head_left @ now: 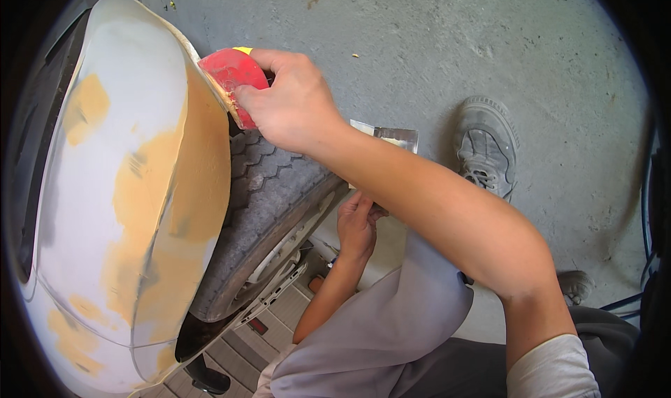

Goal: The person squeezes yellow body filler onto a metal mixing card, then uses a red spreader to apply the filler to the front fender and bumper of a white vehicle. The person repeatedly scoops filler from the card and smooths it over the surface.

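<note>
My right hand [297, 101] pinches a red filler spreader [231, 69] between thumb and fingers. The spreader's yellow-smeared edge touches the upper right rim of a white vehicle fender [140, 48]. Patches of yellow-orange body filler [203, 139] cover much of the fender, mostly along its wheel-arch side. Lower down, beneath my right forearm, my left hand [358, 225] has its fingers curled around what appears to be a metal scraper [398, 136]. Only the scraper's flat blade end shows beyond the forearm; the part in the hand is mostly hidden.
A dusty tyre [258, 195] sits under the arch, close to both hands. My bent knee [433, 293] is at lower centre, and a grey shoe [487, 146] rests on the concrete floor [559, 62]. Dark hoses [646, 237] run along the right edge.
</note>
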